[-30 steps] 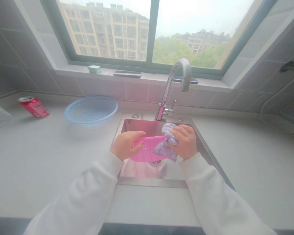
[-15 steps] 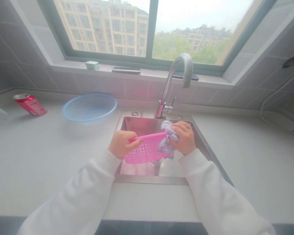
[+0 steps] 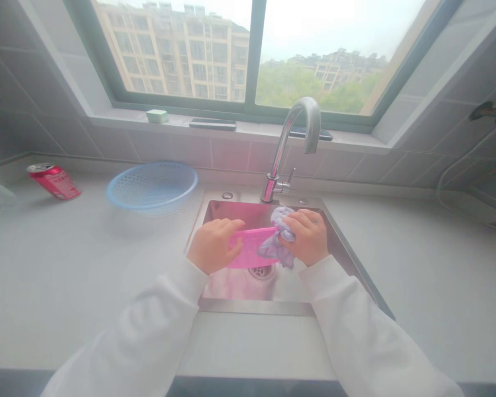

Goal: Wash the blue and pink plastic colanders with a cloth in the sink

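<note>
A pink plastic basket [image 3: 250, 242] with a perforated wall is held above the sink, its rim nearly level. At its left end is my left hand [image 3: 215, 245], closed loosely around the edge, the thumb in front and the index finger at the rim. My right hand [image 3: 308, 234] is closed on a pale purple cloth [image 3: 281, 220], pressing it around the basket's right end. Part of the cloth hangs over the outer wall. The fingertips behind the basket and the cloth are hidden.
Below is the steel sink [image 3: 256, 306] with its drain [image 3: 261, 272], and a faucet [image 3: 310, 124] arches behind. On the left counter stand a blue basket [image 3: 152, 186] and a tilted red can [image 3: 58, 182]. A green block [image 3: 157, 116] sits on the windowsill.
My left hand has shifted right along the basket, its thumb and index finger wider apart. The basket has turned and sits a little further right, and the drain shows more fully.
</note>
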A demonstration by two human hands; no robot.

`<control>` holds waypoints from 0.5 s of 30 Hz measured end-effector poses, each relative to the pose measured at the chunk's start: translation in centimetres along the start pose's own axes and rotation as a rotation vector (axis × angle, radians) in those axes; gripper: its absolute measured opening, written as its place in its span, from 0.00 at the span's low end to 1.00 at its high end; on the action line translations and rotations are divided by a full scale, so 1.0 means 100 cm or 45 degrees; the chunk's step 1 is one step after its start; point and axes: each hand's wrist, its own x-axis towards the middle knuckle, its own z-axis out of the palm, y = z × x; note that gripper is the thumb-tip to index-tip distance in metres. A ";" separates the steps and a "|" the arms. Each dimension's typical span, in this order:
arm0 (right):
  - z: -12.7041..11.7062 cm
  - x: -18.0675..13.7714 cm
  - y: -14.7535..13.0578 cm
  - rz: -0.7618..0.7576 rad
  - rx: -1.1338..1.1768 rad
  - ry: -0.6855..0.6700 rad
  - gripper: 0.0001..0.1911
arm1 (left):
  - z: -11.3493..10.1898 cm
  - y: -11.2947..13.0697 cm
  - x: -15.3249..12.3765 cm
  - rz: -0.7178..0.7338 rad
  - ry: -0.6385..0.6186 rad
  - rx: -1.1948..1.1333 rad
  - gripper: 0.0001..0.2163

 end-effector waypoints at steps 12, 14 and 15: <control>0.007 0.004 -0.019 -0.085 0.113 -0.096 0.10 | 0.008 0.015 0.003 -0.226 -0.269 0.031 0.20; 0.009 0.001 -0.009 0.009 0.126 -0.053 0.10 | 0.003 0.007 0.000 -0.238 -0.171 -0.088 0.18; 0.010 -0.002 -0.003 0.067 0.142 -0.035 0.11 | -0.001 0.003 -0.001 -0.236 -0.115 -0.170 0.17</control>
